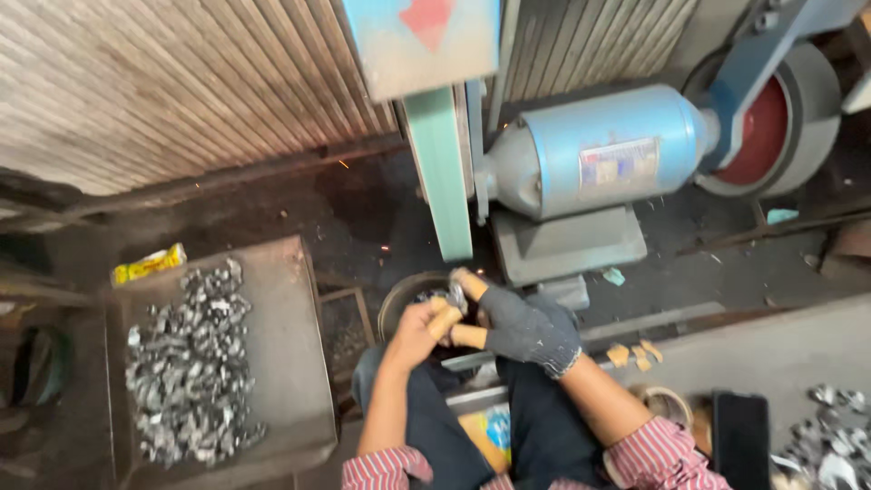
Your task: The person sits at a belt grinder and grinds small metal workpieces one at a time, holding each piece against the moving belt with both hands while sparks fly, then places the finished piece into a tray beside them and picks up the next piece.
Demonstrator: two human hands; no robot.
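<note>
- Both hands hold a small metal part (456, 297) near the belt (442, 172); left hand (419, 328) bare, fingers pinching it; right hand (523, 328) gloved, gripping it.
- Risk, judged: a slip puts bare fingers on the belt; sparks may burn skin.

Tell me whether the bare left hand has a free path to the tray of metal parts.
Probably yes: the left hand sits just right of the tray, whose top is open, with nothing visible between. It currently grips a small metal piece with the gloved right hand.

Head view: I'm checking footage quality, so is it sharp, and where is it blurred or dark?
Head view: soft with motion blur overall; the hands, left hand and gloved right hand, and the small part they hold are smeared; the tray of metal pieces is clearer; the left edge lies in shadow.
</note>
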